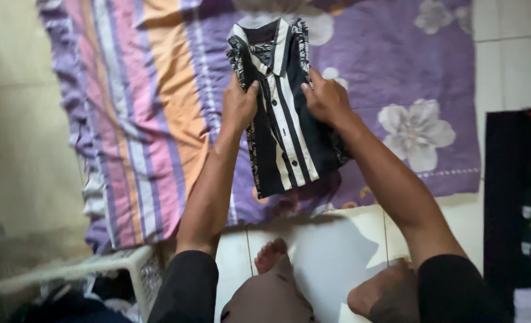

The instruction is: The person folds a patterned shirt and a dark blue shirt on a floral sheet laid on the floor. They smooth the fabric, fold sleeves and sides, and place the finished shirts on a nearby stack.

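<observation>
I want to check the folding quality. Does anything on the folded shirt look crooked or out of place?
Mostly neat. The striped shirt, held by the left hand and right hand, lies slightly tilted on the purple bedsheet, and some fabric sticks out unevenly at its lower right edge.

A striped, flowered purple sheet (397, 54) covers the tiled floor (337, 251) (white laundry basket (134, 263) beside it).

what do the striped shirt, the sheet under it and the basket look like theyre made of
Striped shirt: seemingly thin woven cloth, matte; it holds flat folds and a crisp collar between the left hand and right hand.
Purple sheet: soft printed fabric, probably cotton-like, with a ruffled edge and wrinkles.
Basket: likely moulded plastic, whitish, with a perforated wall.
</observation>
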